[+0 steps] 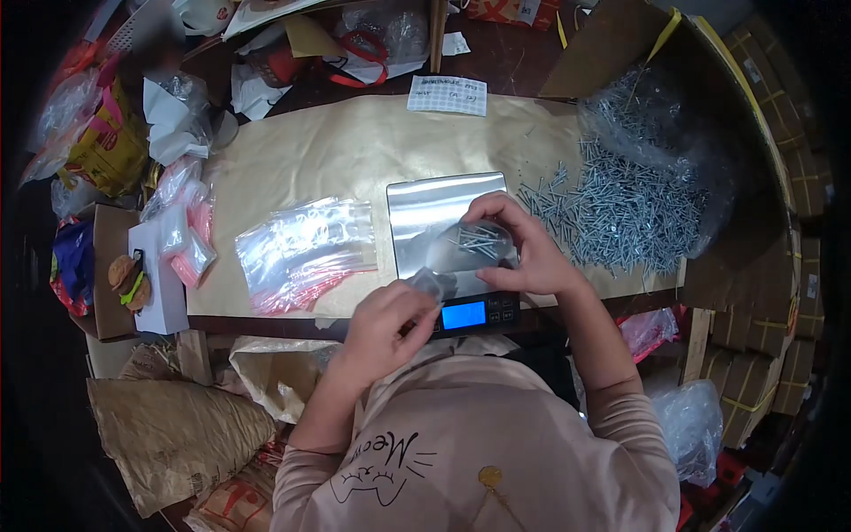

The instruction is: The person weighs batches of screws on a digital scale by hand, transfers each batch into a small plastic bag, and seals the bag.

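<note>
Head view: the right hand's (523,253) fingers are clamping a clear, rounded plastic pouch (456,254) above the steel-topped scale (424,213); the left hand's (390,324) fingers are pinching filmy plastic (427,282). Work is seemingly standing partway: slim metal fasteners (479,240) are already lying inside, while a spiky grey heap (643,213) and glossy, red-edged flat bags (310,248) are waiting on creased tan paper (301,151) covering the worktop (510,55).

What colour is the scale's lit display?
The display is bright blue, clearest in the head view.
</note>
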The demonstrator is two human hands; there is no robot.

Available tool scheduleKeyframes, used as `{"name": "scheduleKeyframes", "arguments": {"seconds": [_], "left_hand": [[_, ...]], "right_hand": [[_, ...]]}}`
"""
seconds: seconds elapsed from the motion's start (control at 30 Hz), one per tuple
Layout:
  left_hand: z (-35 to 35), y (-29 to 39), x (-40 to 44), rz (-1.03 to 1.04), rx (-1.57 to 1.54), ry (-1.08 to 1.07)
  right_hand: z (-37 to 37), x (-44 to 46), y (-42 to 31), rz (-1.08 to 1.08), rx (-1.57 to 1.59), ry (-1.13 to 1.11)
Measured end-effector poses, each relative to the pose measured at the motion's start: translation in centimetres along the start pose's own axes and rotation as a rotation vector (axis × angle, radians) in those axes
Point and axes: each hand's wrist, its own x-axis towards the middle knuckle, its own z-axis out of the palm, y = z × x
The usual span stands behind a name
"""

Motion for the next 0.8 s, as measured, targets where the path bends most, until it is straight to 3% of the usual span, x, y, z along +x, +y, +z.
{"name": "scheduleKeyframes", "arguments": {"seconds": [0.23, 0.43, 0.53, 0.57, 0.67, 0.8], "left_hand": [[2.7, 0.6, 0.8, 0.146, 0.074, 0.124], [1.9, 0.4, 0.6, 0.188, 0.108, 0.145], [0.2, 1.0, 1.1, 0.217, 0.217, 0.168], [0.1, 1.0, 1.2, 0.192, 0.153, 0.217], [-0.2, 1.0, 1.1, 0.102, -0.02, 0.271], [-1.0, 1.0, 0.2, 0.042, -0.17, 0.172]], "right_hand": [[1.8, 1.0, -5.4, -0.238, -0.385, -0.118], [-0.1, 0.6, -5.8, -0.176, -0.308, -0.1], [-0.8, 0.0, -2.3, -0.028, -0.183, 0.038], [-0.9, -0.4, -0.9, 0.121, -0.205, 0.047], [-0.2, -1.4, 2.2, -0.002, -0.691, 0.11], [0.2, -1.1, -1.6, -0.124, -0.464, -0.003]]}}
